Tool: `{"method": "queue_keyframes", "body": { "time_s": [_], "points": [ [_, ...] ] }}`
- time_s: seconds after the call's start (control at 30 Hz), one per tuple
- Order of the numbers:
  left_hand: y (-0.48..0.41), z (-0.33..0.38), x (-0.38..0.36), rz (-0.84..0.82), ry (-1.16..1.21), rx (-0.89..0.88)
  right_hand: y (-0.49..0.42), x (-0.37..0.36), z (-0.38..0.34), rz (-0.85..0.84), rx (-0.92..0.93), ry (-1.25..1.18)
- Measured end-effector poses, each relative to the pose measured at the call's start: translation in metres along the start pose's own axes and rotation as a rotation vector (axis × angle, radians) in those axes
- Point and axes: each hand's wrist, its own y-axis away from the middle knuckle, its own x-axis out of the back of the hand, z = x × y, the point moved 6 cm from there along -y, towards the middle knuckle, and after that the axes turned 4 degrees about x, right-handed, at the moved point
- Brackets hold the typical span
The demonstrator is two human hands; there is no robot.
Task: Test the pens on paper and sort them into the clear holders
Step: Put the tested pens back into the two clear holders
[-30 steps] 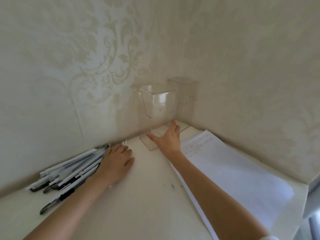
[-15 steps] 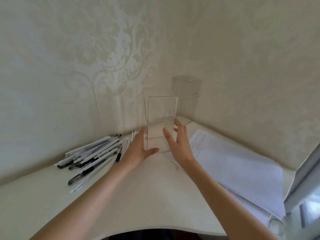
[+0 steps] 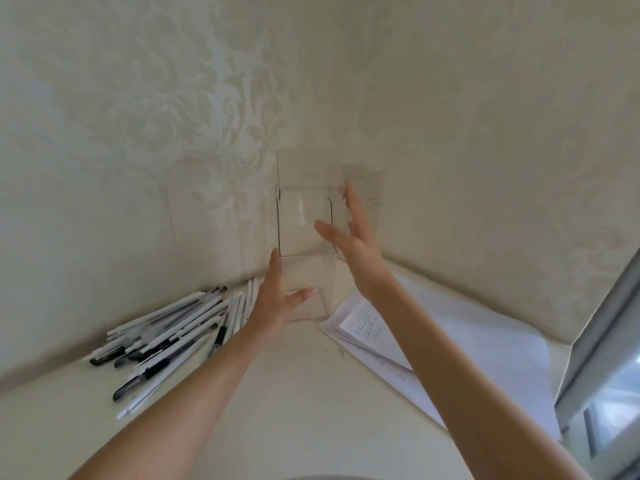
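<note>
Near holder (image 3: 304, 237): clear hard plastic, glossy and smooth; the wall pattern shows through it.
Far holder (image 3: 367, 188): the same clear plastic, faintly shiny, in the worktop's back corner.
Pens (image 3: 166, 337): smooth white plastic barrels with a slight sheen and black parts, by the left back edge.
Paper (image 3: 467, 344): thin white sheets, matt, along the right edge.
Worktop (image 3: 294, 410): cream, smooth, dull satin finish.
Wallpaper (image 3: 173, 116): cream, lightly textured, its damask figure glossier than the matt ground.
Window frame (image 3: 595, 341): pale grey, smooth.
</note>
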Motion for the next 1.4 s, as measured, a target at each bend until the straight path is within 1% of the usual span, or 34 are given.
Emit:
{"method": "queue_keyframes", "body": {
  "time_s": [0.07, 0.13, 0.27, 0.43, 0.5, 0.57, 0.63, 0.7, 0.77, 0.83, 0.93, 1.23, 1.3, 1.4],
  "points": [
    [0.000, -0.002, 0.001, -0.011, 0.011, -0.002, -0.022, 0.000, -0.008, 0.007, 0.054, 0.051],
    [-0.001, -0.004, 0.002, -0.017, 0.009, 0.014, -0.043, 0.000, -0.009, 0.004, 0.057, 0.087],
    [0.000, -0.002, 0.005, -0.039, -0.009, 0.008, -0.075, -0.001, -0.005, -0.027, -0.002, 0.131],
    [0.002, -0.005, 0.005, -0.057, 0.020, -0.002, -0.082, 0.003, 0.012, -0.112, -0.086, 0.086],
    [0.001, -0.010, 0.003, -0.057, 0.052, -0.013, -0.077, 0.019, 0.030, -0.047, -0.139, 0.041],
    [0.004, -0.014, -0.001, -0.041, 0.089, -0.034, -0.069, 0.048, 0.056, 0.102, -0.219, 0.053],
    [0.006, -0.012, -0.005, -0.005, 0.118, -0.048, -0.059, 0.075, 0.087, 0.202, -0.331, 0.106],
    [0.007, -0.014, -0.008, 0.051, 0.116, -0.045, -0.056, 0.093, 0.119, 0.215, -0.419, 0.166],
    [0.006, -0.015, -0.009, 0.115, 0.090, -0.064, -0.064, 0.102, 0.144, 0.188, -0.452, 0.246],
    [0.004, -0.016, -0.010, 0.143, 0.077, -0.077, -0.075, 0.104, 0.158, 0.159, -0.463, 0.298],
    [0.001, -0.018, -0.012, 0.141, 0.083, -0.066, -0.093, 0.100, 0.172, 0.129, -0.448, 0.307],
    [-0.001, -0.021, -0.012, 0.120, 0.128, -0.046, -0.115, 0.092, 0.198, 0.221, -0.389, 0.250],
    [-0.001, -0.022, -0.012, 0.128, 0.116, -0.047, -0.114, 0.091, 0.200, 0.195, -0.386, 0.258],
    [-0.002, -0.023, -0.011, 0.134, 0.120, -0.052, -0.110, 0.084, 0.199, 0.142, -0.421, 0.334]
  ]
}}
